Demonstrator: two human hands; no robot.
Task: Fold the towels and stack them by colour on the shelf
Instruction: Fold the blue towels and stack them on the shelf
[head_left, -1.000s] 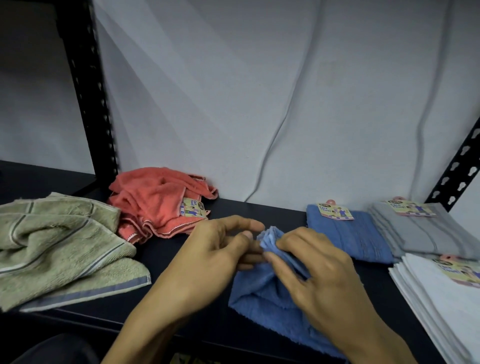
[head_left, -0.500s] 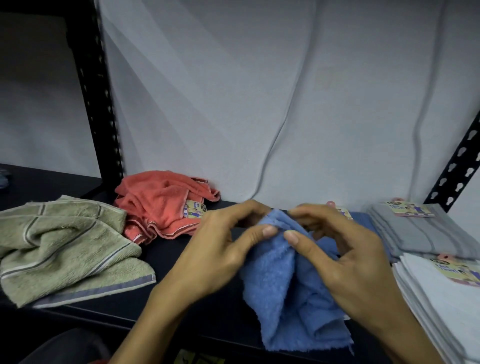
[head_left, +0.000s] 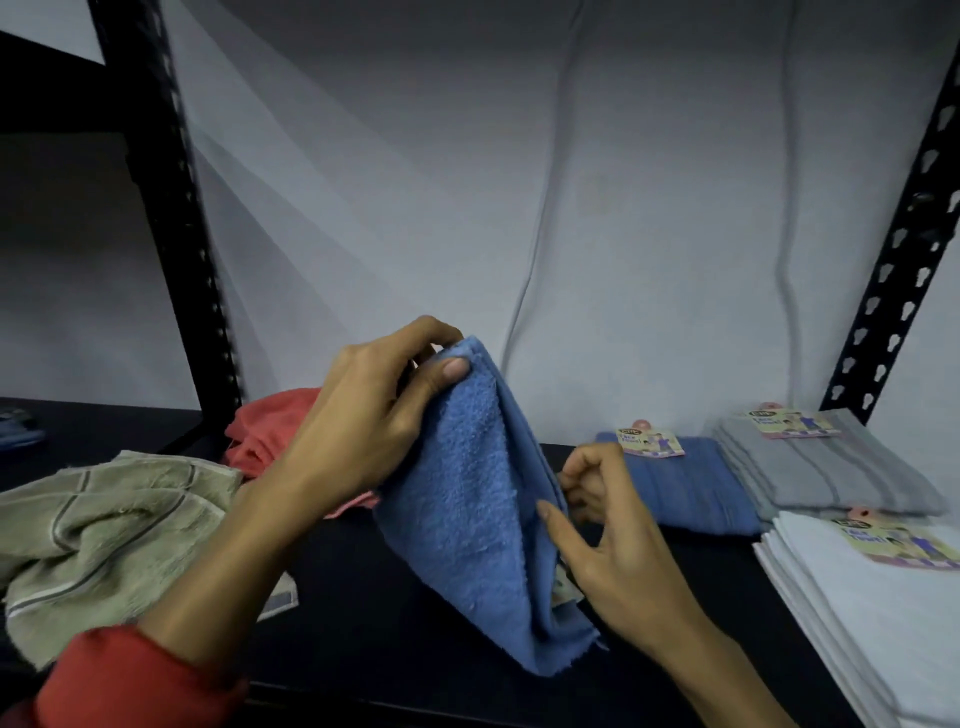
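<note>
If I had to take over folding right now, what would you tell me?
Left hand: holds the loose blue towel up by its top corner.
Right hand: pinches that towel's right edge lower down.
Folded on the shelf, at right: a blue towel, a grey stack, a white stack.
Unfolded, at left: a green towel and a coral towel.
Left to do: fold the held towel and lay it on the folded blue one; then fold green and coral into their own stacks.

Held towel (head_left: 467, 499) blue; crumpled towel (head_left: 270, 434) coral; striped towel (head_left: 104, 535) olive.
</note>
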